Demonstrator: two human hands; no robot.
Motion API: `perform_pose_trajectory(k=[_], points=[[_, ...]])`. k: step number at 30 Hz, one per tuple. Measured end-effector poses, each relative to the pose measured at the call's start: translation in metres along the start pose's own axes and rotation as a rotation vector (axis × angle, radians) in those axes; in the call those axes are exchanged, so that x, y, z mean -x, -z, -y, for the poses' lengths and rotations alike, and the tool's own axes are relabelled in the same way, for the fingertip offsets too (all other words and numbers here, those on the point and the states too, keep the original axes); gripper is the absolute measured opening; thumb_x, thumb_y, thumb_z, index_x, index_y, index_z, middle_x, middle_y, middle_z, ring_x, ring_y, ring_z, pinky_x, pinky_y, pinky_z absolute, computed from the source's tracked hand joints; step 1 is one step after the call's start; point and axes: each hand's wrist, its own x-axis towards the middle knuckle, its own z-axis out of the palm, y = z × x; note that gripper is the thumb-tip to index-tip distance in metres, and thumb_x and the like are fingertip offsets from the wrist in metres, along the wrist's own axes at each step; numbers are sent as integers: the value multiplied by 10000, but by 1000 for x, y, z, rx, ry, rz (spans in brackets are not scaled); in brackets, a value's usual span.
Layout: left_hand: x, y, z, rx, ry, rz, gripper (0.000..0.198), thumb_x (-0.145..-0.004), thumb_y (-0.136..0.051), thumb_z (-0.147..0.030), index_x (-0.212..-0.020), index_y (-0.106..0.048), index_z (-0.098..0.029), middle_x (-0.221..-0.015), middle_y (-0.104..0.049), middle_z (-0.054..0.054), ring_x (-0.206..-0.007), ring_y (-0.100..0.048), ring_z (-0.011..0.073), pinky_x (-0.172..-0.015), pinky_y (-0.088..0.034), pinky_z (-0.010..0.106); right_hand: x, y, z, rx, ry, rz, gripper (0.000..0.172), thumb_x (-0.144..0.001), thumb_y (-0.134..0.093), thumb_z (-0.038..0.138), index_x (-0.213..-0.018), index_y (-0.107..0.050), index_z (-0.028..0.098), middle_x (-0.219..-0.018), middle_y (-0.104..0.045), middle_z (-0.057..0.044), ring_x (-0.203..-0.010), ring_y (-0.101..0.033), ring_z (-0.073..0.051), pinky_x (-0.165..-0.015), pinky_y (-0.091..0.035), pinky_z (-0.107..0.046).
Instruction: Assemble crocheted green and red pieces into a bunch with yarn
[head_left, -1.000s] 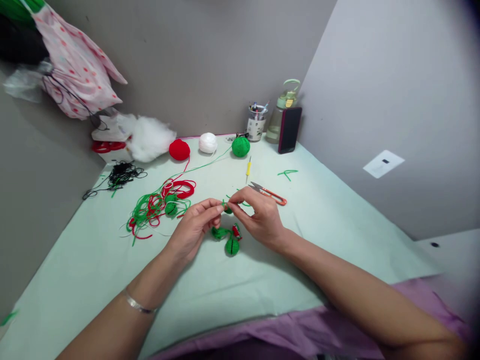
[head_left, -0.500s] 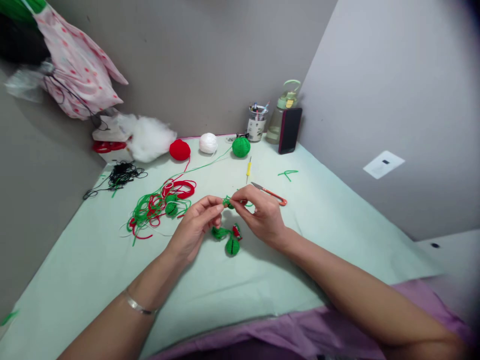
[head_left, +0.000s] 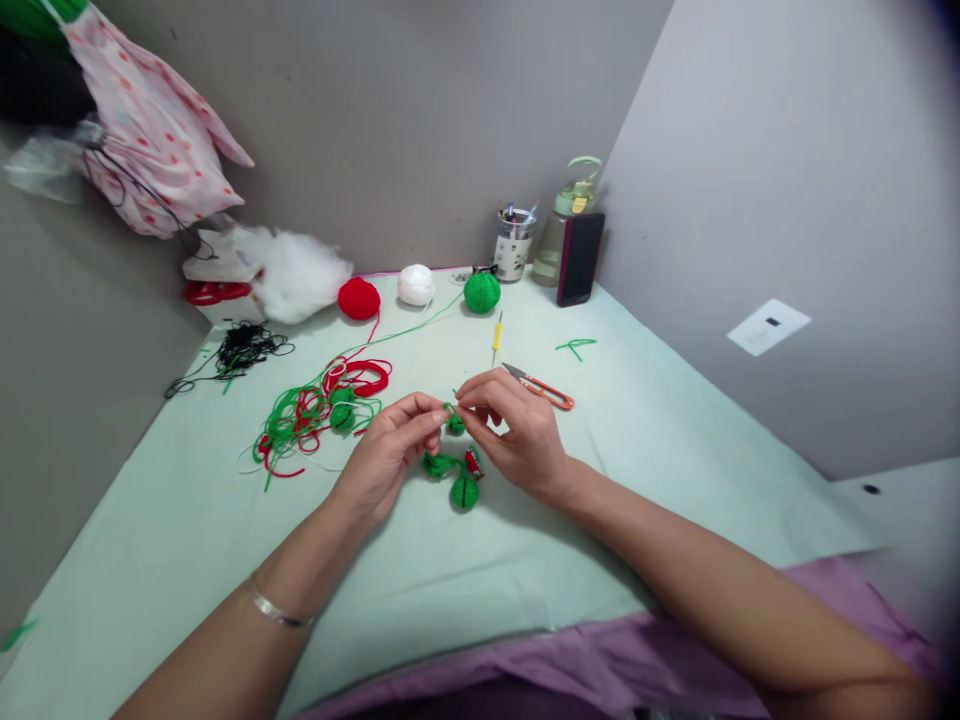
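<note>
At the middle of the table, my left hand (head_left: pixel 403 432) and my right hand (head_left: pixel 517 425) meet fingertip to fingertip. Between them is a small green crocheted piece (head_left: pixel 454 424), partly hidden by the fingers. Both hands pinch at its top, where green yarn shows. Just below, on the cloth, lie a green crocheted ball with a black line (head_left: pixel 464 492), a bunched green crocheted piece (head_left: pixel 437 465) and a small red, white and green piece (head_left: pixel 474 463). Orange-handled thread snips (head_left: pixel 541 388) lie beyond my right hand, beside a yellow-handled crochet hook (head_left: pixel 496 338).
Left of my hands is a tangle of red and green yarn (head_left: pixel 307 415); black yarn (head_left: pixel 251 350) lies farther left. Along the back stand red (head_left: pixel 359 299), white (head_left: pixel 416 286) and green yarn balls (head_left: pixel 482 293), white stuffing (head_left: pixel 300 275), a pen cup (head_left: pixel 514 248), a bottle (head_left: pixel 551 245) and a phone (head_left: pixel 581 260).
My right fingers have shifted slightly at the left fingertips, and more of the green piece hangs visible below them. The things on the table stay where they were.
</note>
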Motion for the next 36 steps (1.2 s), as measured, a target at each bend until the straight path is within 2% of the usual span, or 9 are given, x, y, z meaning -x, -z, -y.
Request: perform_pose_trajectory(k=[5,14,22,27,33,36], points=[[1,0,-1,-18,-1,31,151,-772,-736,-261,-737,-625,-166,-694,-515,-29,-604,-452,80,-585,-373,196,-1,-1,2,-1,-45,-20,100,-931,-560,166,-837,-538,194,-849,-639,-32,-630,-540,-97,-559,-414,-232],[-1,2,0,-77,-28,33,131,-777,-720,-266,-748,-637,-169,-709,-519,-23,-622,-441,90,-605,-357,215,-6,0,6,-103,-215,-22,133,-892,-597,186,-768,-548,191,-737,-557,7,-593,-519,-92,-552,-406,-236],[1,0,0,-84,-36,39,147,-788,-714,-268,-743,-612,-173,-672,-536,-29,-615,-467,89,-614,-371,210,-7,-2,4,-127,-257,-12,135,-871,-614,177,-754,-549,189,-729,-544,15,-590,-508,-89,-562,-402,-241],[1,-1,2,-19,-14,30,118,-824,-681,-252,-790,-591,-183,-696,-589,-21,-668,-552,107,-667,-429,217,-9,4,-1,-351,-270,105,151,-896,-647,299,-814,-600,181,-828,-607,-17,-637,-523,-97,-571,-423,-237],[-1,1,-3,-11,-39,0,94,-814,-656,-218,-792,-572,-182,-806,-642,-16,-577,-508,78,-570,-392,211,-17,16,-3,-624,-505,222,356,-1010,-423,419,-996,-657,150,-791,-641,-28,-659,-572,-104,-614,-464,-236],[0,1,-5,-48,-37,20,91,-804,-648,-226,-771,-576,-182,-709,-624,-22,-551,-488,85,-560,-373,215,-19,18,-4,-728,-590,309,283,-975,-486,351,-1127,-635,165,-1062,-677,-79,-733,-624,-112,-596,-490,-227]])
